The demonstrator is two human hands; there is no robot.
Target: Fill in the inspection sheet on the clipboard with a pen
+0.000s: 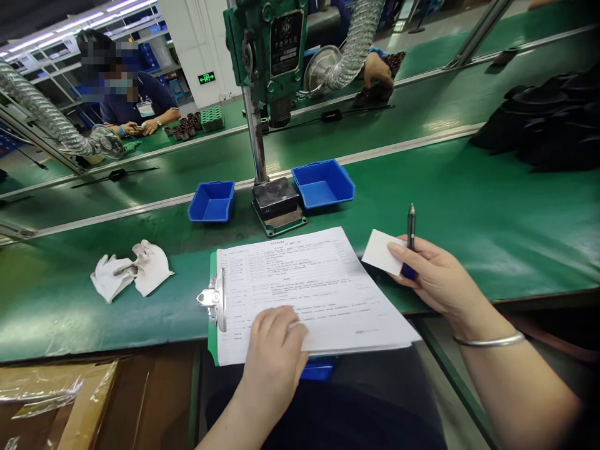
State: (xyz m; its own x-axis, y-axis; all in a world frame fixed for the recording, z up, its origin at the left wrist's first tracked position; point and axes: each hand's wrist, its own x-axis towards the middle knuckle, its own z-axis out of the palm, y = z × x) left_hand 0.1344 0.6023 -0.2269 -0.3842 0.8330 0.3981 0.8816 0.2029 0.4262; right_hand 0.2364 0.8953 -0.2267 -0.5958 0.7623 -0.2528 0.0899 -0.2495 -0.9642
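Observation:
A green clipboard (pixel 212 340) with a metal clip (pixel 214 300) lies at the bench's near edge, bearing printed paper sheets (pixel 323 281). My left hand (pixel 276 347) rests on the lower part of the sheets, its fingers curled together; anything under them is hidden. To the right of the clipboard, my right hand (pixel 434 275) is closed, pinching a small white card (pixel 382 252) between thumb and fingers. The same hand holds a dark pen (pixel 411 228), its tip pointing up.
White gloves (pixel 134 269) lie on the left. Two blue bins (pixel 212 209) flank the base (pixel 276 203) of a green bench machine (pixel 274 50). Black parts (pixel 548 122) are piled at right. Across the bench sits a co-worker (pixel 140 103); another person's hand (pixel 377 70) shows behind the machine.

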